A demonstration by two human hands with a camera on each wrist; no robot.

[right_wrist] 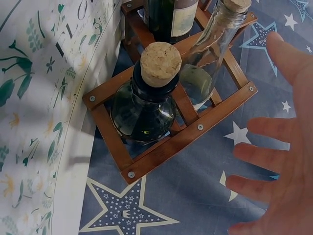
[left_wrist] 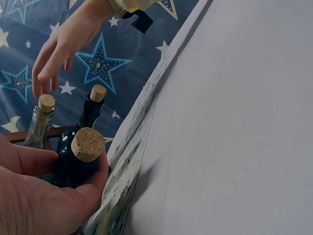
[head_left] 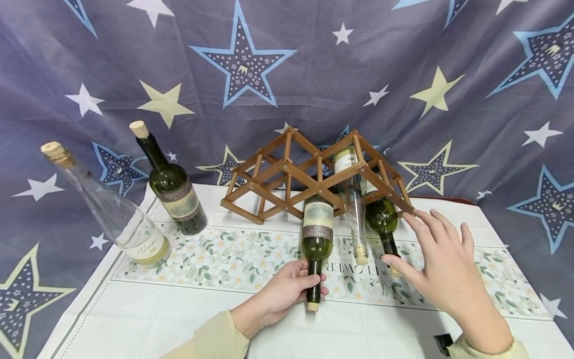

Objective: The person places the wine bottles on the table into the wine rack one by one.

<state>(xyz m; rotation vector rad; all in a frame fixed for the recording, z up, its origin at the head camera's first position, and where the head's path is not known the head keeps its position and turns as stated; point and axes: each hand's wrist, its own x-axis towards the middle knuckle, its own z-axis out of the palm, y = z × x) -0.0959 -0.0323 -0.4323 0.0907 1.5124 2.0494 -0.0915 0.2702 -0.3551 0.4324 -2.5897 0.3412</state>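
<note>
Currently left hand (head_left: 291, 285) grips green bottle (head_left: 317, 227) by neck; base end in rack (head_left: 251, 187), long axis toward near edge of table (head_left: 134, 314); right hand (head_left: 453, 271) empty, fingers spread, farther off.

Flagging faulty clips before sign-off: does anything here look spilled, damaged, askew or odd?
No spill or damage shows on the wooden rack or the dark bottle in the left hand's grip. One oddity: a small black piece juts out at the right sleeve, its purpose unclear from these views.
</note>
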